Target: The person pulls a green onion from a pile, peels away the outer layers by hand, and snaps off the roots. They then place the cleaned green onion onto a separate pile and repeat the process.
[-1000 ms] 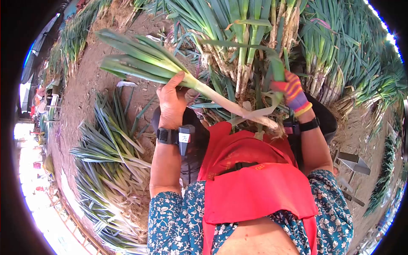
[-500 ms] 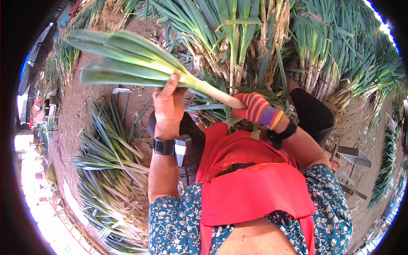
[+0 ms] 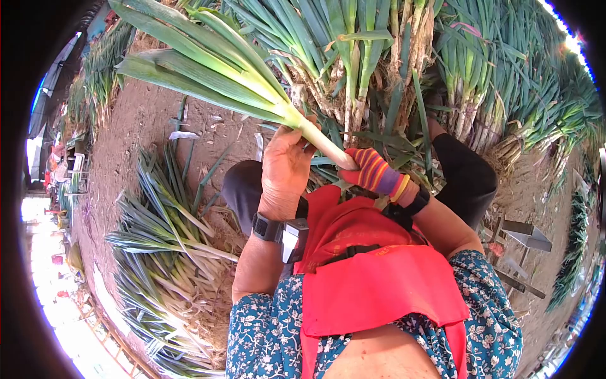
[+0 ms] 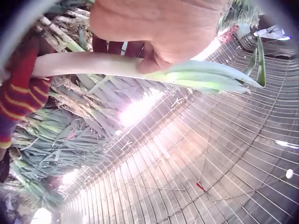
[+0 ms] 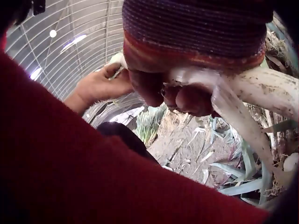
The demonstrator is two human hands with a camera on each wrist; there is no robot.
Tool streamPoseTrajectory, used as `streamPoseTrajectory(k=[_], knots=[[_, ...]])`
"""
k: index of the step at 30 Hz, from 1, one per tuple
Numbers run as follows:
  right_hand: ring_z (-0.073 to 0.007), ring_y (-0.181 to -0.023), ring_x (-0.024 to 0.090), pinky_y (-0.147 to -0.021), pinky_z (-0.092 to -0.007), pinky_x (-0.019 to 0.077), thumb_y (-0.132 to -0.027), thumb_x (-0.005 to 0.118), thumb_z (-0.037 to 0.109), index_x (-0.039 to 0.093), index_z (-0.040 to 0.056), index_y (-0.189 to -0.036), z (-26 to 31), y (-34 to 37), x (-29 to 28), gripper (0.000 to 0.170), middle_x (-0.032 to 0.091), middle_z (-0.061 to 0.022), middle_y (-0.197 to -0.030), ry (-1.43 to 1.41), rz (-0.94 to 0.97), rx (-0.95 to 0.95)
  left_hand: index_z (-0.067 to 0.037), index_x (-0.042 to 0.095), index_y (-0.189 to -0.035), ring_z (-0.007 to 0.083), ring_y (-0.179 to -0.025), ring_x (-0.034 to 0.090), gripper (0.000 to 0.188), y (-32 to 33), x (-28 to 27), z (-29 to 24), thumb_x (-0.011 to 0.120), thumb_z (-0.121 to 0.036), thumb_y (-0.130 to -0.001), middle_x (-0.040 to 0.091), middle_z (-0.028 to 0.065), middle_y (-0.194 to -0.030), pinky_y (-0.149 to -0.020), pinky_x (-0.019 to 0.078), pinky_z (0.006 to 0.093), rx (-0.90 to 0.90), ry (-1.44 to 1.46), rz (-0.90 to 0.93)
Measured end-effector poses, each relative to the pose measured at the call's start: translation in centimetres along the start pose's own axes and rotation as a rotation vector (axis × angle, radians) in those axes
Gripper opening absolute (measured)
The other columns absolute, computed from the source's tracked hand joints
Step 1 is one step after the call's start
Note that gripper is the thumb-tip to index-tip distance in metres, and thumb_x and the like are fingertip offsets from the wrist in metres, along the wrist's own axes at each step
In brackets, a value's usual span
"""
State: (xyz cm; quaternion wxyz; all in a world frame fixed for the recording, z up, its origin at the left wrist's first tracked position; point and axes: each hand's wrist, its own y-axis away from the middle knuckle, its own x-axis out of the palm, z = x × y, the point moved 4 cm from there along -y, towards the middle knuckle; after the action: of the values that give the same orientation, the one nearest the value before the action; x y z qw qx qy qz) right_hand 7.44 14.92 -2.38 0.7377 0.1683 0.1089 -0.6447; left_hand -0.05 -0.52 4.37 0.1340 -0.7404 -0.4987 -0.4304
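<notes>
"Where's the leek?"

"Slanting across in front of the person, above the red apron [image 3: 385,290]. The left hand [image 3: 287,167] pinches the leek [image 3: 289,114] just below its leaves, and the gloved right hand [image 3: 377,170] grips farther down the white stalk."

"Can you see the root end?"

"No, the glove covers it from above, and the right wrist view cuts the stalk off at its edge. A pale strip [image 5: 243,126] hangs beside it there. One leaf tip runs out at the top of the head view."

"And the left fingers?"

"Mostly behind the stalk."

"Anything crowding them?"

"Standing bundles [image 3: 360,69] just beyond, and a dark knee [image 3: 243,189] by the left wrist. A leek pile [image 3: 164,246] lies on the ground [image 3: 132,139] to the left. I can't make out the grey metal object [image 3: 530,235] at right."
</notes>
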Motion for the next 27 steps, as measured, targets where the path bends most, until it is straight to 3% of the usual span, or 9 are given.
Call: streamPoseTrajectory(k=[2, 6, 8, 12, 18, 21, 23, 26, 27], knots=[[-0.021, -0.059, 0.057, -0.059, -0.0335, 0.0465, -0.072, 0.069, 0.021, 0.062, -0.0002, -0.098, -0.1, 0.0, 0.3, 0.035, 0.06, -0.0163, -0.069, -0.066, -0.065, -0.056, -0.001, 0.051, -0.119, 0.0253, -0.102, 0.057, 0.039, -0.3, -0.8, 0.0, 0.045, 0.0, -0.08, 0.06, 0.0135, -0.11, -0.091, 0.0422, 0.0378, -0.003, -0.112, -0.051], [-0.0179, -0.06, 0.056, -0.059, -0.0327, 0.0464, -0.072, 0.07, 0.021, 0.061, -0.0016, -0.099, 0.6, 0.2, 0.0, 0.037, 0.06, -0.0154, -0.069, -0.146, -0.001, -0.018, 0.001, 0.051, -0.117, 0.027, -0.102, 0.058, 0.043, -0.1, -1.2, 0.3, 0.041, 0.006, -0.076, 0.059, 0.0165, -0.111, -0.091, 0.0448, 0.0386, 0.045, -0.095, -0.03], [-0.0062, -0.074, 0.053, -0.066, -0.0274, 0.0461, -0.075, 0.072, 0.015, 0.06, -0.0028, -0.105, 0.8, 0.2, -0.4, 0.036, 0.063, -0.0046, -0.081, -0.195, 0.06, 0.076, 0.001, 0.051, -0.114, 0.0269, -0.109, 0.055, 0.034, 0.2, -0.7, 0.1, 0.045, 0.005, -0.08, 0.058, 0.0159, -0.114, -0.098, 0.042, 0.0405, 0.059, -0.058, 0.079], [-0.0059, -0.076, 0.053, -0.066, -0.0275, 0.0464, -0.076, 0.072, 0.015, 0.06, -0.0028, -0.106, 1.0, 0.3, -0.7, 0.037, 0.064, -0.0041, -0.082, -0.182, 0.03, 0.052, 0.002, 0.051, -0.113, 0.0273, -0.111, 0.055, 0.028, 0.6, -0.2, 0.1, 0.049, 0.0, -0.085, 0.058, 0.0171, -0.113, -0.099, 0.0415, 0.0394, 0.052, 0.107, 0.1], [-0.0086, -0.073, 0.057, -0.067, -0.0281, 0.0473, -0.076, 0.071, 0.013, 0.06, -0.0023, -0.106, 2.4, 1.0, -0.8, 0.036, 0.065, -0.0088, -0.082, -0.087, -0.019, 0.015, 0.005, 0.055, -0.106, 0.0278, -0.106, 0.059, 0.021, 0.3, -0.6, -0.4, 0.052, -0.005, -0.087, 0.061, 0.0212, -0.105, -0.097, 0.0449, 0.0385, 0.136, -0.108, 0.101], [-0.0117, -0.071, 0.059, -0.065, -0.0288, 0.0478, -0.075, 0.071, 0.012, 0.061, -0.0018, -0.105, 3.4, 1.4, -0.9, 0.035, 0.066, -0.0117, -0.081, -0.014, -0.03, -0.133, 0.009, 0.057, -0.103, 0.0299, -0.094, 0.064, 0.023, 0.5, -0.2, -1.2, 0.052, -0.005, -0.086, 0.063, 0.0225, -0.1, -0.086, 0.052, 0.0391, 0.108, -0.145, 0.144], [-0.0341, -0.07, 0.063, -0.061, -0.0355, 0.0496, -0.073, 0.07, 0.017, 0.063, 0.0018, -0.099, 4.2, 1.8, -1.2, 0.032, 0.063, -0.02, -0.079, 0.056, -0.111, -0.247, 0.009, 0.057, -0.103, 0.0299, -0.091, 0.065, 0.023, 0.4, 0.1, -1.1, 0.053, -0.005, -0.085, 0.063, 0.0222, -0.099, -0.084, 0.0526, 0.0392, 0.034, -0.215, 0.156], [-0.035, -0.07, 0.062, -0.062, -0.0384, 0.0493, -0.07, 0.07, 0.016, 0.06, 0.0026, -0.101, 4.9, 1.8, -1.8, 0.035, 0.063, -0.0181, -0.079, 0.209, -0.172, -0.373, 0.006, 0.06, -0.101, 0.0269, -0.086, 0.066, 0.023, -0.4, -1.7, 1.8, 0.057, -0.007, -0.083, 0.065, 0.0193, -0.096, -0.081, 0.0534, 0.0383, -0.05, -0.363, 0.148], [-0.035, -0.07, 0.062, -0.062, -0.0384, 0.0493, -0.07, 0.07, 0.016, 0.06, 0.0026, -0.101, 5.1, 1.7, -2.0, 0.035, 0.063, -0.0181, -0.079, 0.207, -0.176, -0.371, 0.005, 0.062, -0.096, 0.0266, -0.084, 0.065, 0.019, -1.1, -4.4, 4.4, 0.061, -0.007, -0.08, 0.065, 0.0161, -0.092, -0.079, 0.0527, 0.0367, -0.028, -0.645, 0.17]])
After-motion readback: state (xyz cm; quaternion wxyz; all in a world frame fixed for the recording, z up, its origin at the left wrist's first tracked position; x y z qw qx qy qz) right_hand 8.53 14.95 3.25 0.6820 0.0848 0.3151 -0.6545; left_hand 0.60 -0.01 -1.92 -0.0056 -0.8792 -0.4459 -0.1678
